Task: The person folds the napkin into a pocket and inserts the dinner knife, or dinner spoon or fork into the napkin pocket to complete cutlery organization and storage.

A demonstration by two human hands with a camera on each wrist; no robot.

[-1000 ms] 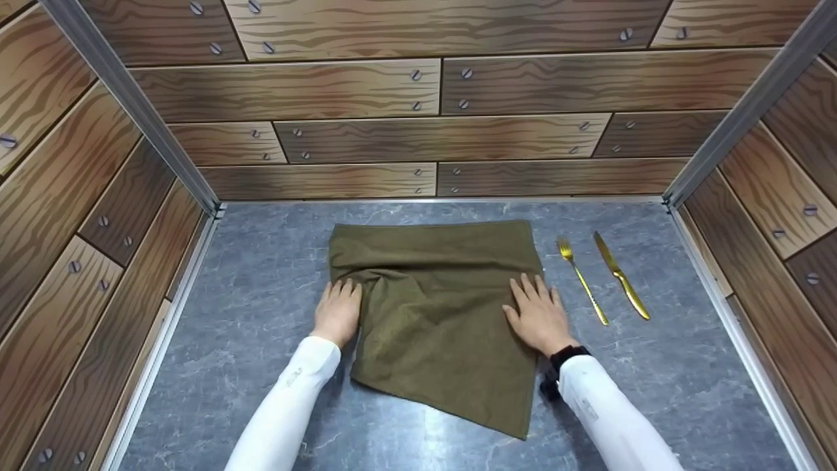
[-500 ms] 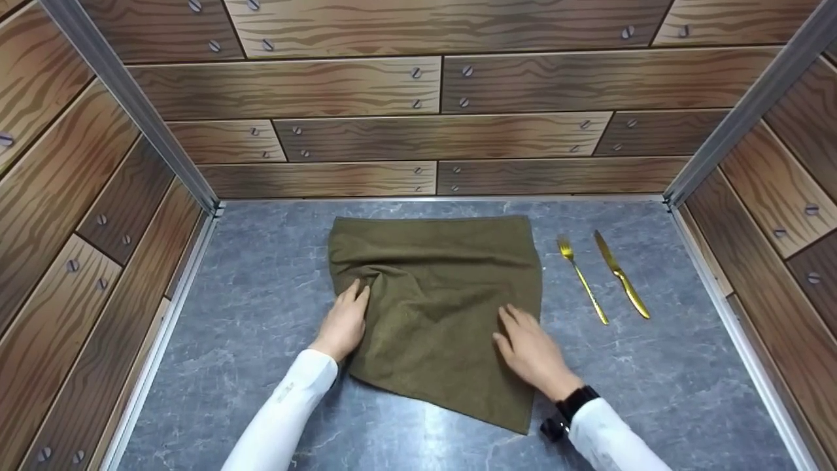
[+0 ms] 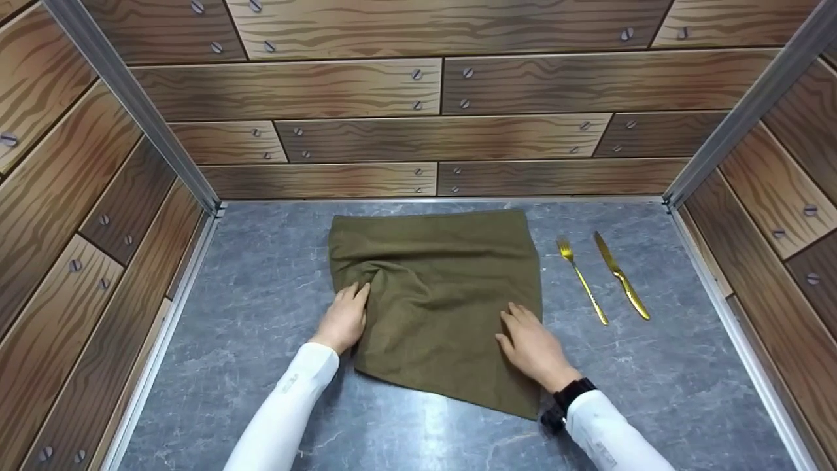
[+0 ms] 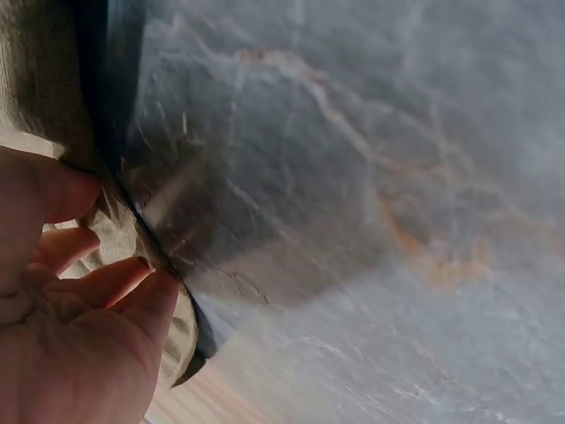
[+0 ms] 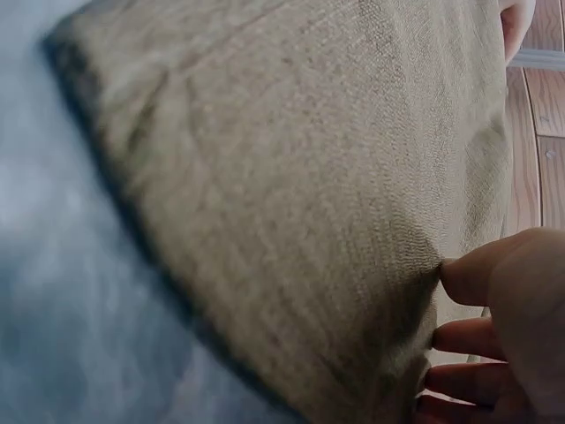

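An olive-green cloth (image 3: 451, 340) lies spread on the grey marbled table, with wrinkles at its upper left and a slanted near edge. My left hand (image 3: 343, 318) rests at the cloth's left side. In the left wrist view, the thumb and fingers (image 4: 154, 300) touch its gathered edge, slightly bent and spaced apart. At the right side, my right hand (image 3: 531, 345) rests on the cloth with loosely bent fingers. The right wrist view has its thumb (image 5: 468, 278) and fingertips touching the fabric, which is creased and shadowed beside them.
A gold fork (image 3: 582, 281) and a gold knife (image 3: 621, 275) lie on the table (image 3: 261, 261) right of the cloth. Wood-patterned walls (image 3: 431, 137) enclose the back and both sides, with metal strips along the corners and edges.
Both hands have gone from lying flat to bent fingers, and the right hand has drawn nearer and inward. The cloth's far edge and near right corner have shifted toward the back wall.
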